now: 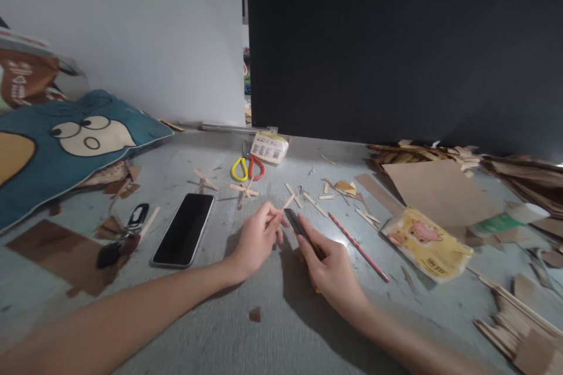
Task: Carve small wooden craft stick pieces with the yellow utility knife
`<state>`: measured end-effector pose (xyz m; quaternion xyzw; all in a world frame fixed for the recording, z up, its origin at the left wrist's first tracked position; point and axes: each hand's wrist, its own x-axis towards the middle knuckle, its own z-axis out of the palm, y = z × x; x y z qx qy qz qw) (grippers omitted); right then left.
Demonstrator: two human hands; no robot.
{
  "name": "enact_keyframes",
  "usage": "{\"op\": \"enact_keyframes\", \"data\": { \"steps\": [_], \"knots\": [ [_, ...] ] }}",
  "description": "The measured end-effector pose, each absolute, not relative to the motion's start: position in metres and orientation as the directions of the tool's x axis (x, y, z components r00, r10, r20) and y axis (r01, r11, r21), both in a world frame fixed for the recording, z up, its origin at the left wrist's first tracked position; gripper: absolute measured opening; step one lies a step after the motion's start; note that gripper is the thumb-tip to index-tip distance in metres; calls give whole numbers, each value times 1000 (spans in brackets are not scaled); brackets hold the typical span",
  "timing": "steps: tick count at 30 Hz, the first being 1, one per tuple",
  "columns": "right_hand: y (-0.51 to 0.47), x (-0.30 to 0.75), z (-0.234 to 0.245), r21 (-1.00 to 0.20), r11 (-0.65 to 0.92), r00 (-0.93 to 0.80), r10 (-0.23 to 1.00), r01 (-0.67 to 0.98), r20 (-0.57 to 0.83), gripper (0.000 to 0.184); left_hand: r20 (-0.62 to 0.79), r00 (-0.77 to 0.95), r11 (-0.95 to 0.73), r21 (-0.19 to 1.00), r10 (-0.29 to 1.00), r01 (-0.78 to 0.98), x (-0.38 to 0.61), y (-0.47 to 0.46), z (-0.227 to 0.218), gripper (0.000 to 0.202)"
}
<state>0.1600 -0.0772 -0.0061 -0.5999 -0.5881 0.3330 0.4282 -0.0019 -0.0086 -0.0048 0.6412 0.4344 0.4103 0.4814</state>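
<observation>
My left hand pinches a thin wooden stick against the grey table. My right hand is closed round a dark utility knife, its tip right beside the stick near my left fingertips. Both hands rest low on the tabletop at the middle of the view.
A black phone and keys lie to the left, a blue cartoon cushion beyond them. Scissors, loose sticks, a red pencil, a yellow packet and cardboard pieces lie ahead and right.
</observation>
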Motion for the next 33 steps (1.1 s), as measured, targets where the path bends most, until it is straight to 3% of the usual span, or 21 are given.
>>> {"op": "enact_keyframes", "data": {
  "steps": [10,19,28,33],
  "knots": [
    [-75,163,-7,-791,222,-15,965,570,260,55,175,274,-245,938,946,247,-5,-9,-9,25],
    [-71,159,1,-979,-90,22,996,183,-87,79,135,294,-195,963,946,186,-4,-6,-8,25],
    [-70,159,6,-976,-202,5,979,-85,-203,88,116,309,-179,967,944,183,-3,-5,-7,25],
    [-73,160,6,-957,-213,8,976,-197,-218,88,79,314,-115,989,946,97,0,-4,-8,30]
  ]
}}
